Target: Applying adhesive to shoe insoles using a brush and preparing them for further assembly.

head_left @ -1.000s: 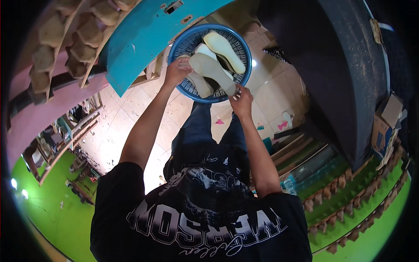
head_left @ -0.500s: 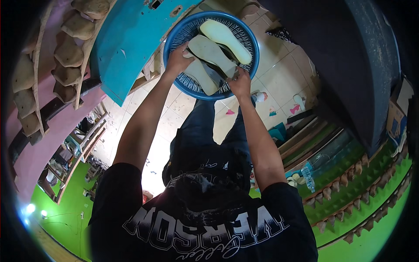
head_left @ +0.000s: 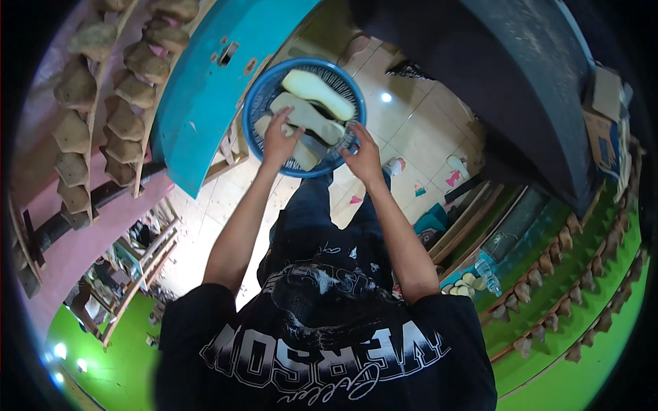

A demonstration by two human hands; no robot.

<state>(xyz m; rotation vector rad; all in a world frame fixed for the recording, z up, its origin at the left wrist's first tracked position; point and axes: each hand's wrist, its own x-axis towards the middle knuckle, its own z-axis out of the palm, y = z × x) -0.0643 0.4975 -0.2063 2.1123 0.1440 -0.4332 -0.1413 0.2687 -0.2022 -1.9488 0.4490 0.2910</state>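
Observation:
A round blue basket point(head_left: 249, 116) with a slotted wall is beyond my knees. Inside it lie pale, foot-shaped pieces that look like shoe soles: a cream sole point(head_left: 319, 92) at the far side, a greyish sole point(head_left: 312, 122) in the middle and another sole point(head_left: 301, 156) nearest me. Dark gaps show between them. My left hand point(head_left: 279, 140) is over the middle and near soles, fingers apart and touching or just above them. At the basket's right rim, my right hand point(head_left: 363, 154) has its fingers spread, with nothing visible in them.
A teal panel point(head_left: 205, 96) stands left of the basket. Racks of brown shoe lasts point(head_left: 72, 130) line the left wall, with more lasts point(head_left: 548, 260) at right. A large dark covered object point(head_left: 521, 103) rises at upper right. A plastic bottle point(head_left: 488, 277) lies near pale pieces point(head_left: 466, 282).
Both hands have let go of the middle sole, which now rests lower in the basket. My right hand has drawn outward to the rim. The view has shifted.

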